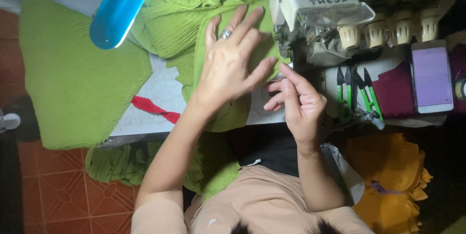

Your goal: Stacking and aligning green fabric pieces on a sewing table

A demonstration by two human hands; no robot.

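Note:
My left hand (232,64) lies flat, fingers spread, on crinkled green fabric (187,25) just left of the sewing machine (340,15). A ring sits on one finger. My right hand (297,104) is beside it, thumb and forefinger pinching the fabric's edge close to the machine's needle area. The fabric runs from the table's back down over the front edge toward my lap.
A blue lamp head (120,8) hangs over the table's left. A flat green fabric piece (73,78) and a red strip (154,108) lie left. Green-handled snips (345,93), dark red cloth (394,93) and a phone (431,76) sit right. Yellow fabric (388,175) is piled lower right.

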